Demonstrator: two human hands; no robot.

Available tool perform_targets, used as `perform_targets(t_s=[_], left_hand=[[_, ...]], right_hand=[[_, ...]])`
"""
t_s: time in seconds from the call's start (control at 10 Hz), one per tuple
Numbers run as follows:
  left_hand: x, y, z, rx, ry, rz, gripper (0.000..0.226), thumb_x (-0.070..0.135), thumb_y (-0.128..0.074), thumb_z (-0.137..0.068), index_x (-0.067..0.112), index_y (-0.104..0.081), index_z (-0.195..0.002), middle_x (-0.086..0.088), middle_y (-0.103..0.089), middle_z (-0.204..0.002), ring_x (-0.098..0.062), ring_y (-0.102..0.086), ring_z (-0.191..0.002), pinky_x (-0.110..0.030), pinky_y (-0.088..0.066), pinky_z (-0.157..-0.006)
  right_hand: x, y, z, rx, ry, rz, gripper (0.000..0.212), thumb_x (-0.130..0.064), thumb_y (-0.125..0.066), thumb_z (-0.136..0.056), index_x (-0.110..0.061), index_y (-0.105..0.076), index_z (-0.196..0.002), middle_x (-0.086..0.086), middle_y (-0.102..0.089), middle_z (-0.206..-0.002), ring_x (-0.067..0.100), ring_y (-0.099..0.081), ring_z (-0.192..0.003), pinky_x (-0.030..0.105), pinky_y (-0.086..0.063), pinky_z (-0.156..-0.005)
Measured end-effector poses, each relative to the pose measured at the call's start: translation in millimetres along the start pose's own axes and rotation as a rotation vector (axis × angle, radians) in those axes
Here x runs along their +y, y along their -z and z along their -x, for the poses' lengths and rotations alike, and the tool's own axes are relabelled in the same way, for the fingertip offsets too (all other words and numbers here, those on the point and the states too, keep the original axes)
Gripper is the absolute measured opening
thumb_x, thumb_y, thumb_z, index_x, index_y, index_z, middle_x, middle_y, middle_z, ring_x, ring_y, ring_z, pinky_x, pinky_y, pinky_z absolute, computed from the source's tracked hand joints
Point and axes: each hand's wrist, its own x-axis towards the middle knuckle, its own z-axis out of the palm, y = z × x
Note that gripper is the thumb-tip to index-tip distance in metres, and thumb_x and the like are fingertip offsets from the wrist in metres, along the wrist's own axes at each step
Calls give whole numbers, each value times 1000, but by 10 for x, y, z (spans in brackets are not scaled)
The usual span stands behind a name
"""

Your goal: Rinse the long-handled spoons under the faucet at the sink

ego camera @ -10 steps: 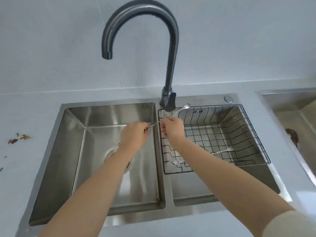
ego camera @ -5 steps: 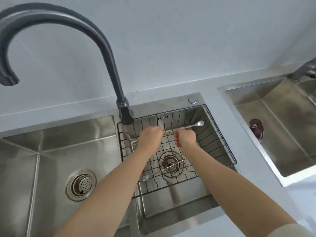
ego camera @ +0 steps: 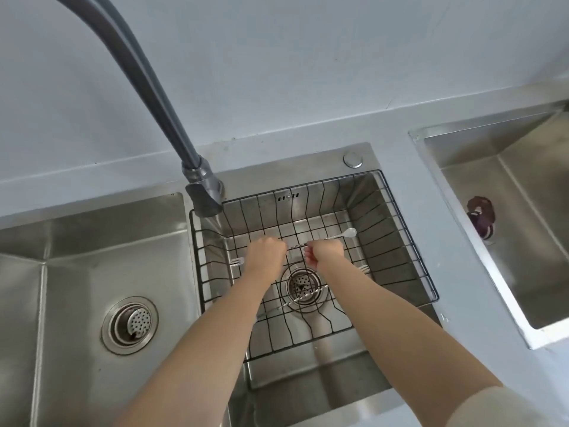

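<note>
A: How were the hands set?

B: Both arms reached forward over the right basin (ego camera: 308, 380), with a pale sleeve (ego camera: 508, 408) at the right elbow. The left hand (ego camera: 266, 254) and right hand (ego camera: 324, 252) sat side by side, backs up, low inside the basket (ego camera: 391, 241).

A: And the fingers?

B: Curled on both. Together they held one spoon (ego camera: 349, 233) by its thin handle. The left hand gripped the left end and the right hand pinched it further along. The bowl stuck out past the right hand toward the basket's back right corner. Most of the fingertips were hidden under the hands.

A: What else lay about?

B: A second spoon (ego camera: 295, 300) lay on the basket floor across the drain (ego camera: 303, 286), just beside the right forearm. A utensil tip (ego camera: 237, 261) showed just left of the left hand, and a second tip (ego camera: 365, 268) just right of the right wrist. Both were too small to tell apart. The faucet (ego camera: 147, 78) stood at the basket's back left corner. Its lever (ego camera: 203, 201) hung over the rim, and its neck ran up and left out of view.

A: Room to move?

B: Wire walls closed in behind and to either side of the hands. The left basin (ego camera: 77, 272) lay beyond the divider. Past a strip of counter (ego camera: 462, 272) on the right was the other sink (ego camera: 523, 241), with a dark reddish thing (ego camera: 480, 217) in it.
</note>
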Motion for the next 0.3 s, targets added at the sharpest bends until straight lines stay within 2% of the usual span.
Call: perform_targets(t_s=[0.1, 0.2, 0.3], left_hand=[[-15, -27, -15, -25, 4, 4, 31, -9, -46, -82, 4, -61, -105, -14, -64, -108, -34, -58, -105, -39, -50, -81], [-47, -30, -11, 17, -4, 35, 23, -1, -46, -88, 5, -62, -104, -12, -64, -106, -33, -58, -104, -39, -49, -79], [-75, -17, 59, 104, -18, 101, 24, 12, -42, -94, 6, -62, -105, -9, -63, -107, -28, -55, -107, -36, -47, -77]], right_hand=[[-14, 10, -26, 5, -15, -19, 30, 10, -37, -90, -7, -38, -65, 10, -36, -50, 9, -29, -15, 11, -26, -27], [-14, -8, 38, -36, 20, 60, 30, 2, -44, -91, -7, -40, -63, 7, -44, -56, 11, -45, -36, 19, -39, -35], [5, -7, 175, 72, 169, 219, 21, -8, -48, -89, -2, -49, -69, 13, -55, -68, 22, -51, -56, 29, -46, -53]])
